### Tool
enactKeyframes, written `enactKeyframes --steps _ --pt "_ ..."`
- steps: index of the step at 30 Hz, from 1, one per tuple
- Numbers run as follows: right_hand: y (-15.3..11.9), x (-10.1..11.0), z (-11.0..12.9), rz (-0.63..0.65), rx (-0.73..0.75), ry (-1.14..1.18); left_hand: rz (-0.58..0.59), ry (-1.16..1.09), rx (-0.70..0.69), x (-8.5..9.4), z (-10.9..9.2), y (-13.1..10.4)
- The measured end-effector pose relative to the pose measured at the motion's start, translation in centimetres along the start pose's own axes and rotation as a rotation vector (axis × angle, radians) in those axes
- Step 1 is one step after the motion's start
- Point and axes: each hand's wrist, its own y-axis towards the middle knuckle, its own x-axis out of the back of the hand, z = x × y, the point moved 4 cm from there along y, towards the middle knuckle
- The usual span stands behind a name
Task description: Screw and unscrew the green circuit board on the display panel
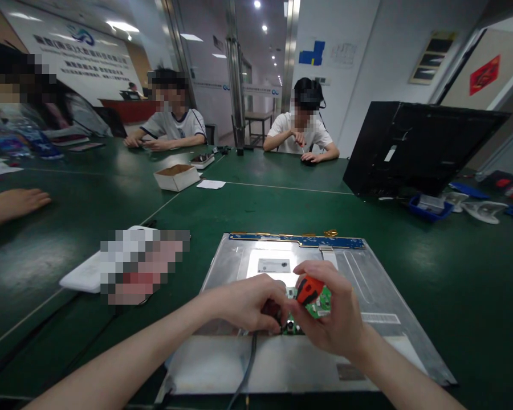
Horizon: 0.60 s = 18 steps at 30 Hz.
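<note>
A flat metal display panel (380, 285) lies in front of me, with a blue circuit strip (273, 240) along its far edge. On its middle sits a green circuit board (324, 302), partly covered by my hands. The fingers of my right hand (336, 310) wrap round the red and black handle of a screwdriver (309, 289); its tip is hidden. Close beside it, my left hand (256, 302) is closed over the left part of the board, its fingertips pressed together, and what they hold cannot be made out. A dark cable (251, 364) runs from under my left hand towards me.
Left of the panel lie a white device (83, 273) and a blurred-out item. Farther back stands an open cardboard box (177, 177). A large black monitor (414, 148) and a blue tray (430, 208) are at the right. Other people sit round the green table (256, 210).
</note>
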Motion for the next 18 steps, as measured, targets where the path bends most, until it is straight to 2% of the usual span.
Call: enactKeyframes --steps 6,10,18 --pt "0.17 0.09 0.20 0.054 -0.014 -0.093 -0.022 -0.021 0.027 -0.17 0.57 -0.05" --pt "0.15 0.12 0.37 0.084 -0.009 -0.071 -0.002 -0.029 0.054 -0.38 0.91 -0.03" --pt "0.16 -0.02 0.24 0.029 0.032 -0.046 -0.006 0.026 -0.003 -0.09 0.21 0.02"
